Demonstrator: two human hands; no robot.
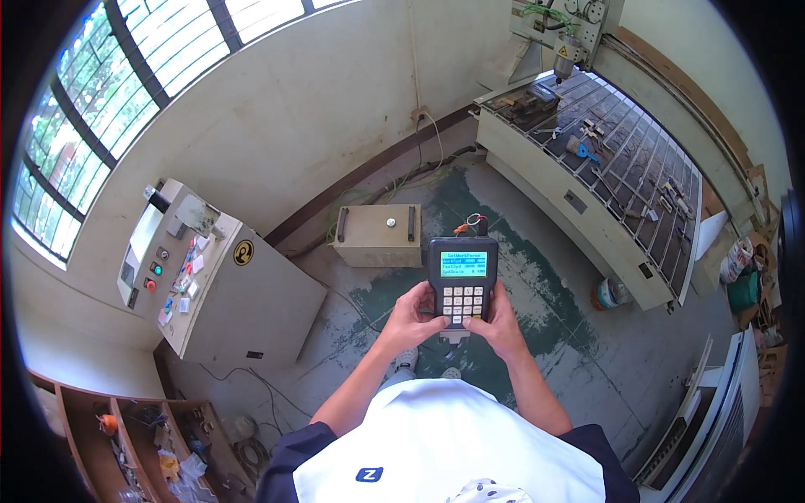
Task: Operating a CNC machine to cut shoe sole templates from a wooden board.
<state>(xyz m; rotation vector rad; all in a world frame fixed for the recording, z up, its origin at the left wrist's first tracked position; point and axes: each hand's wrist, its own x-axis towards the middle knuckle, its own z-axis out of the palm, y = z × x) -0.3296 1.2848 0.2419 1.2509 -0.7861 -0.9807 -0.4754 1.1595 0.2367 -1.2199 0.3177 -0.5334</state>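
Note:
A black handheld controller [435,279] with a lit blue screen and a keypad of pale buttons is held upright in front of my body. My left hand [411,317] wraps its left side, the thumb on the lower keys. On the opposite side my right hand [501,323] grips it, with that thumb also at the bottom row of keys. A cable plug shows at the controller's lower end, and a small red and white wire loop [475,221] sticks out at its top.
To the right stands a CNC router table [570,197] with tools on its slotted bed and a spindle [564,63] above. A beige control cabinet [260,293] is at left, near a beige box [377,243] on the floor. Cables [268,386] trail across the floor; wooden shelves [117,402] stand lower left.

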